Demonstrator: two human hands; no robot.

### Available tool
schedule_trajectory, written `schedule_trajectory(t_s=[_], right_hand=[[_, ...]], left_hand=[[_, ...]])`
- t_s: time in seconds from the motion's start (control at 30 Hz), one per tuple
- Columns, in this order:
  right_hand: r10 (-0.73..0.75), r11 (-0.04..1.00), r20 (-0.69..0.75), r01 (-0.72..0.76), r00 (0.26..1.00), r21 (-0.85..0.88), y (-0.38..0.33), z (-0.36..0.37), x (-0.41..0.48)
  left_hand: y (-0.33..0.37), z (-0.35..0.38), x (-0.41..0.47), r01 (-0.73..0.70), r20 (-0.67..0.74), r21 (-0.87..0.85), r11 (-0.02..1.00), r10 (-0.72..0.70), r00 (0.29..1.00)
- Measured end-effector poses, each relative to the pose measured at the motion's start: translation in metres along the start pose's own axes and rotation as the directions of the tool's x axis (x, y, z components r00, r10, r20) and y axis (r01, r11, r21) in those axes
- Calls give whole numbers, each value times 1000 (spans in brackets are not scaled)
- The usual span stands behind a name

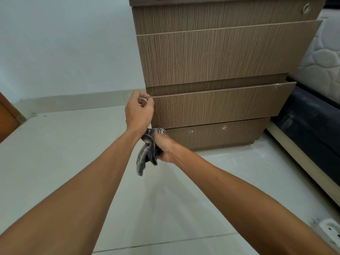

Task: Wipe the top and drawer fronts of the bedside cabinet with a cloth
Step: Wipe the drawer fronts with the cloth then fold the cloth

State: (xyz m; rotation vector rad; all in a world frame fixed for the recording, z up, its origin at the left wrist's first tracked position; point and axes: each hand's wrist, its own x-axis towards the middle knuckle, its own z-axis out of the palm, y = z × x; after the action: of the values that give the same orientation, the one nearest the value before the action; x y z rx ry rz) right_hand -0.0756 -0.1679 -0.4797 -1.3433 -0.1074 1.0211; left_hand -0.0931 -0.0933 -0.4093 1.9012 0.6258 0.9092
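Note:
The brown wood-grain bedside cabinet (pixel 211 57) stands ahead with three drawer fronts. Its lowest drawer (pixel 220 105) is pulled out a little. My left hand (pixel 138 111) pinches the top left corner of that drawer front. Just below, my right hand (pixel 164 147) grips a grey striped cloth (pixel 147 153) at the cabinet's bottom left corner, by the plinth; part of the cloth hangs down loose. The top drawer carries a round metal lock (pixel 305 8) at its right end. The cabinet's top surface is out of view.
A white quilted mattress (pixel 320 59) on a dark bed base (pixel 311 122) stands right of the cabinet. Pale floor tiles (pixel 73 144) spread out to the left and front. A brown door edge (pixel 7 116) shows far left, and a white bracket (pixel 329 230) lies on the floor at lower right.

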Motion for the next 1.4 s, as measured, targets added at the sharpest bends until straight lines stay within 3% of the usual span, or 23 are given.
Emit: schedule_trajectory(t_s=[0.13, 0.4, 0.57, 0.7, 0.83, 0.93, 1.4], right_hand=[[-54, 969, -67, 36, 996, -246, 5, -27, -14], [-128, 905, -51, 96, 990, -414, -3, -67, -54], [-200, 814, -8, 162, 980, -558, -1, -77, -61], [-211, 777, 4, 170, 978, -606, 3, -83, -62], [-236, 743, -7, 176, 972, -646, 8, -95, -62], [-250, 729, -31, 167, 968, -663, 12, -105, -63], [-381, 598, -15, 234, 925, -766, 9, -106, -72]], left_hand=[[-5, 0, 0, 7, -28, 24, 1000, -6, 1000], [-5, 9, 10, 59, -66, 69, 996, -55, 996], [-7, 12, 8, 89, -78, 78, 993, -83, 993], [-26, 19, -8, 192, -84, 51, 980, -187, 979], [-65, 27, -27, 267, 2, 158, 951, -270, 963], [-81, 32, -37, 255, 85, 224, 941, -279, 956], [-90, 39, -42, 126, 153, 426, 896, -209, 966]])
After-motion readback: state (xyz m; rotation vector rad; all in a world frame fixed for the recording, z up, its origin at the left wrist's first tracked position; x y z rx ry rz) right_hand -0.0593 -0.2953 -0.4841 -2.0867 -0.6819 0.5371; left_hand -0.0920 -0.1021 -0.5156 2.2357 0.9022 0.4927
